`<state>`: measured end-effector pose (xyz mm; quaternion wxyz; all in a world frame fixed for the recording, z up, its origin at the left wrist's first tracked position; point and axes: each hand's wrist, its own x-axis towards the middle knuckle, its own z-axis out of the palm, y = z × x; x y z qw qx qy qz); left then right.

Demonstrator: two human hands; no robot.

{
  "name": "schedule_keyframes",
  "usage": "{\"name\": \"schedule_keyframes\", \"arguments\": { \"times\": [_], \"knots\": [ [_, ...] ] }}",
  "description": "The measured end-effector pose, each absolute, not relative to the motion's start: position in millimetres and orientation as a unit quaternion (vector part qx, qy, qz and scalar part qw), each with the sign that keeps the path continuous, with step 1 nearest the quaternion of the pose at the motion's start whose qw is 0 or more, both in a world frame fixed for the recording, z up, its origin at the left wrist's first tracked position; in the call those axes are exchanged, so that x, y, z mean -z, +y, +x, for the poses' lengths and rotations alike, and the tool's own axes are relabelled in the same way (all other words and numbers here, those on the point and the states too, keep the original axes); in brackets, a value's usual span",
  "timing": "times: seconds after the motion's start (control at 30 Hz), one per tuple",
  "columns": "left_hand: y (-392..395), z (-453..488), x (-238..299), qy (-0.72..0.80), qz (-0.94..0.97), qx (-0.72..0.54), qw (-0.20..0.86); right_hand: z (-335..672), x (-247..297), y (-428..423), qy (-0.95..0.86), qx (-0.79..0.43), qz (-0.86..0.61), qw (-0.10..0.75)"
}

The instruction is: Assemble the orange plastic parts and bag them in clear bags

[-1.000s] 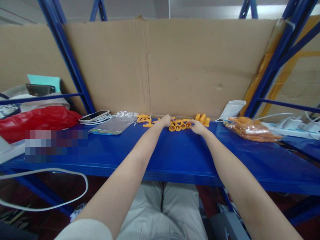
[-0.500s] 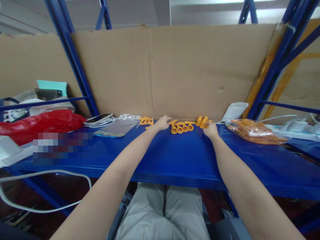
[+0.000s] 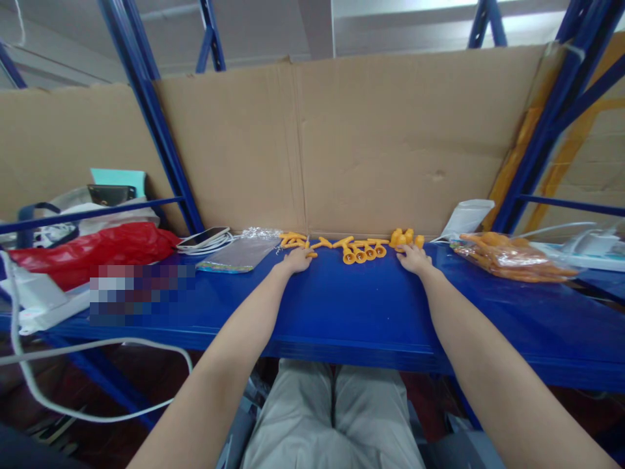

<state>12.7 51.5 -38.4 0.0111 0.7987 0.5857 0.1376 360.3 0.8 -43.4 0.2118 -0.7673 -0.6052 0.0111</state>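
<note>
Small orange plastic pieces lie along the back of the blue shelf (image 3: pixel 342 306): a loose pile (image 3: pixel 291 240) on the left, a row of trumpet-shaped ones (image 3: pixel 362 251) in the middle, and a cluster of upright ones (image 3: pixel 406 236) on the right. My left hand (image 3: pixel 297 260) rests below the left pile, its fingers curled onto one orange piece at the fingertips. My right hand (image 3: pixel 414 258) lies low on the shelf just below the right cluster, its fingers stretched toward those pieces and touching the nearest one.
A clear bag of orange pieces (image 3: pixel 508 257) and a white pouch (image 3: pixel 466 215) lie to the right. A flat clear bag (image 3: pixel 239 251), a phone with a white cable (image 3: pixel 205 238) and a red bag (image 3: pixel 97 251) lie to the left. Cardboard (image 3: pixel 390 143) closes the back between blue uprights.
My left hand moved left from the middle row to the left pile. My right hand moved right to the upright cluster, then drew back slightly. The view tilted up a little.
</note>
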Motion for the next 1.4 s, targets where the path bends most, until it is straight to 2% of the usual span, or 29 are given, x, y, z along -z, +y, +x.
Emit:
{"name": "schedule_keyframes", "arguments": {
  "times": [0.27, 0.6, 0.77, 1.13, 1.3, 1.4],
  "knots": [
    [47, 11, 29, 0.572, 0.798, -0.187, 0.008, 367, 50, 13, -0.625, 0.008, -0.762, 0.172],
    [44, 10, 24, 0.588, 0.782, -0.205, -0.015, 352, 29, -2, -0.593, 0.002, -0.756, 0.278],
    [41, 13, 24, 0.6, 0.756, -0.263, -0.003, 352, 31, 1, -0.597, 0.0, -0.753, 0.275],
    [41, 25, 15, 0.561, 0.678, -0.464, 0.101, 355, 36, 6, -0.617, -0.022, -0.74, 0.267],
    [33, 29, 8, 0.574, 0.626, -0.492, 0.192, 356, 35, 6, -0.622, -0.015, -0.738, 0.262],
    [26, 30, 5, 0.577, 0.62, -0.461, 0.264, 355, 34, 4, -0.616, -0.016, -0.743, 0.26]
  ]
}}
